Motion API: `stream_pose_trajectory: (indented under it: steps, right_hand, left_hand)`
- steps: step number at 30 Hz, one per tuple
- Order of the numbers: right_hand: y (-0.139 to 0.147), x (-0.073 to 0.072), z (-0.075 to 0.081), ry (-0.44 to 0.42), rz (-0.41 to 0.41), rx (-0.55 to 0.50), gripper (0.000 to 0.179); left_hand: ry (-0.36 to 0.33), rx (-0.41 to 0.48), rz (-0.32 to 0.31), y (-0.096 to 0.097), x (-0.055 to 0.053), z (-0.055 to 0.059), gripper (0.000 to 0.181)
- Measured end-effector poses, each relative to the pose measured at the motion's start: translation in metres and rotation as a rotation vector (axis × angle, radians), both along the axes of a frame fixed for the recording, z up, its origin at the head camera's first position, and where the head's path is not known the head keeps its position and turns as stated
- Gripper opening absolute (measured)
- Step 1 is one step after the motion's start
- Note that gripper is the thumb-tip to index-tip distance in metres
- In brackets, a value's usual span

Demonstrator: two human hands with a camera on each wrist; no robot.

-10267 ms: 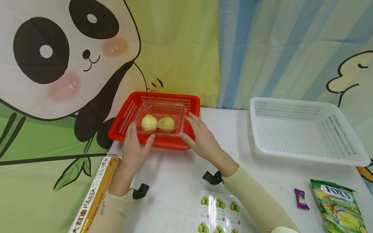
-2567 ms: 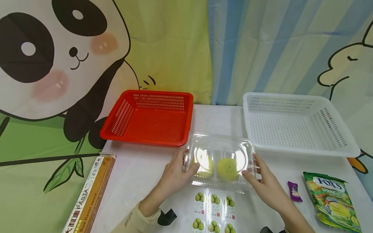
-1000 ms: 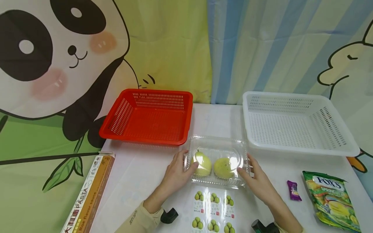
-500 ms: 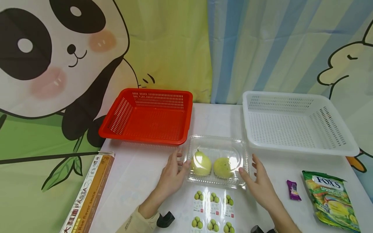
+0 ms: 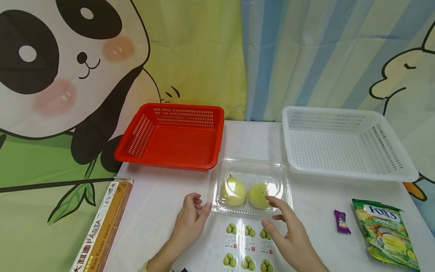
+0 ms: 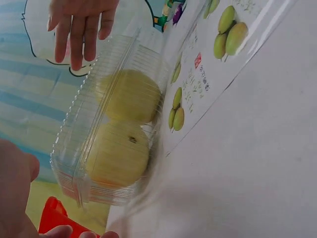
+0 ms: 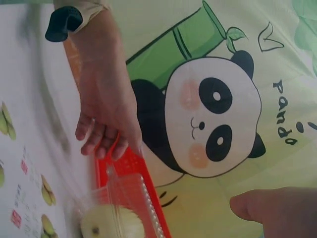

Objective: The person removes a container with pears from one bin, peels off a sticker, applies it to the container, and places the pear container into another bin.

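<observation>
A clear plastic clamshell box (image 5: 253,164), lid down, sits on the table with two yellow-green pears inside, a left pear (image 5: 233,192) and a right pear (image 5: 258,196). My left hand (image 5: 190,221) is off the box's near left corner, fingers loosely bent and holding nothing. My right hand (image 5: 293,234) hovers at the near right side, fingers loosely spread, fingertips overlapping the box's front edge in the head view. In the left wrist view, a gap shows between the box (image 6: 79,144) and the right hand (image 6: 84,27). Below the box lies a sheet of pear-printed stickers (image 5: 248,241).
Behind to the left stands a red basket (image 5: 170,162); a white basket (image 5: 353,173) is at the back right. A purple-wrapped candy (image 5: 341,222) and a green FOX'S bag (image 5: 385,234) lie on the right. A pasta box (image 5: 105,226) lines the left edge.
The clamshell box came out of the red basket onto the table. Both hands then let go of it; the left drew back leftward, the right came nearer, over the sticker sheet's corner.
</observation>
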State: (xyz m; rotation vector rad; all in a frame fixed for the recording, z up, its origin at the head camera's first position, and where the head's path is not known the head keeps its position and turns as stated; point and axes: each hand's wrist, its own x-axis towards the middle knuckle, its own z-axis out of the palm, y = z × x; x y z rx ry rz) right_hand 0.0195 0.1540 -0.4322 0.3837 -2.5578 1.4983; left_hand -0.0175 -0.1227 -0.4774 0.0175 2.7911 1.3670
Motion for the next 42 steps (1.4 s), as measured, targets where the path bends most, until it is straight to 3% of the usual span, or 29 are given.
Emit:
stream_pose_trajectory:
  steps: [9, 14, 17, 22, 27, 30, 42]
  right_hand:
    - [-0.024, 0.012, -0.014, -0.017, 0.156, -0.011, 0.054]
    - [-0.030, 0.014, -0.024, -0.152, 0.193, 0.040, 0.049]
    - [-0.033, 0.014, -0.031, -0.178, 0.200, 0.118, 0.048]
    - [-0.036, 0.014, -0.044, -0.097, 0.198, 0.223, 0.050]
    - [-0.038, 0.013, -0.053, 0.017, 0.194, 0.265, 0.052]
    - [-0.039, 0.012, -0.057, 0.040, 0.191, 0.279, 0.052]
    - [-0.041, 0.010, -0.058, -0.127, 0.254, 0.281, 0.057]
  left_hand:
    - [-0.060, 0.006, -0.073, 0.005, 0.016, -0.016, 0.051]
    - [-0.023, -0.031, -0.156, 0.015, 0.023, -0.022, 0.048]
    - [0.018, -0.054, -0.194, 0.021, 0.025, -0.024, 0.044]
    - [0.079, -0.092, -0.261, 0.030, 0.026, -0.026, 0.047]
    - [0.092, -0.150, -0.306, 0.034, 0.026, -0.027, 0.068]
    - [0.090, -0.177, -0.318, 0.035, 0.027, -0.029, 0.078]
    - [0.172, -0.292, -0.370, 0.037, 0.030, -0.033, 0.079]
